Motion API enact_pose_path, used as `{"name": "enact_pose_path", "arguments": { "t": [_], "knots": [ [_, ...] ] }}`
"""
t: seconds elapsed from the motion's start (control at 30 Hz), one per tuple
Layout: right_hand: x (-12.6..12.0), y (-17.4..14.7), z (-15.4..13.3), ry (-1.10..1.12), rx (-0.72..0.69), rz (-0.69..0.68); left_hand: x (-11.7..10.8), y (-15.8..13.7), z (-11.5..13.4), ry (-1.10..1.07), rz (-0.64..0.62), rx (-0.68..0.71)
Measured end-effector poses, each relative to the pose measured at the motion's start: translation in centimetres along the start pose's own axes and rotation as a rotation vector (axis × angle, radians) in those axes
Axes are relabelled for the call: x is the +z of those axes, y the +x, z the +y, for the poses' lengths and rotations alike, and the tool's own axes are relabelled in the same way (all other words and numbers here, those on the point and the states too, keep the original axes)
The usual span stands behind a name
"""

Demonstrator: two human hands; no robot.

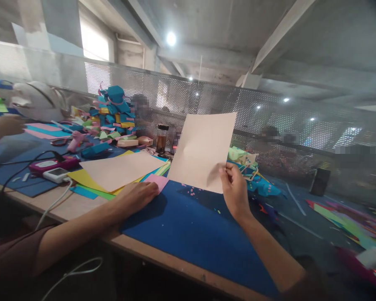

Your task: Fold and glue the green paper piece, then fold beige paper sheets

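Note:
My right hand [235, 188] pinches a pale cream sheet of paper [203, 146] by its lower right edge, thumb in front. The sheet stands nearly upright above the blue mat [191, 221], and light shines through it. Low over the table's left part, my left hand [146, 195] has its fingers bent together on a pink piece of paper [157, 180]; its thumb is hidden. Beside that hand lies a fanned stack of coloured paper, with a cream sheet [122, 169] on top and a yellow sheet [84, 182] showing beneath.
Left of the stack are a purple device [54, 165], a white power bank [57, 174] with a cable, and a pink glue gun [77, 141]. Behind stand a heap of folded paper pieces [113, 113] and a drink bottle [162, 138]. Another person's hand [4, 127] is at far left.

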State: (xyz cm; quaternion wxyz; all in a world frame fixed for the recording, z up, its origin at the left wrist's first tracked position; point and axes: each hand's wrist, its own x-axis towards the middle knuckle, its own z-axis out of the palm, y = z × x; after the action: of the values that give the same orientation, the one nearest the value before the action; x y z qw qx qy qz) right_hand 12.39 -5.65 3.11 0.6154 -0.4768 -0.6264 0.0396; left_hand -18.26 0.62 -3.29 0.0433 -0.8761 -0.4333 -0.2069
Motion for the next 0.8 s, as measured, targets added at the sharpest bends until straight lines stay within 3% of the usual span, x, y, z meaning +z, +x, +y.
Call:
{"name": "enact_pose_path", "arguments": {
  "t": [0.13,0.23,0.33,0.43,0.53,0.6,0.7,0.8],
  "knots": [
    [-0.4,-1.1,0.3,-0.026,0.000,0.011,0.3,-0.1,-0.2,0.042,0.078,0.115],
    [-0.5,-1.2,0.0,-0.020,0.006,0.021,-0.5,0.2,-0.4,0.027,0.121,0.096],
    [-0.5,-1.0,-0.2,0.003,0.015,0.038,-3.0,1.2,-0.7,0.008,0.193,0.051],
    [-0.6,-0.9,-0.1,0.020,0.029,0.051,-6.4,2.9,-1.4,0.001,0.386,0.005],
    [-0.7,-0.7,0.5,0.027,0.060,0.063,-9.3,4.4,-2.2,0.133,0.595,-0.057],
    [-0.9,-0.5,0.9,0.048,0.077,0.069,-10.2,5.2,-2.7,0.230,0.661,-0.094],
    [-1.1,-0.2,1.4,0.068,0.089,0.098,-9.6,5.6,-3.5,0.356,0.627,-0.069],
    [-1.4,0.1,1.9,0.081,0.104,0.135,-7.2,5.3,-4.3,0.339,0.523,-0.005]
  ]
}}
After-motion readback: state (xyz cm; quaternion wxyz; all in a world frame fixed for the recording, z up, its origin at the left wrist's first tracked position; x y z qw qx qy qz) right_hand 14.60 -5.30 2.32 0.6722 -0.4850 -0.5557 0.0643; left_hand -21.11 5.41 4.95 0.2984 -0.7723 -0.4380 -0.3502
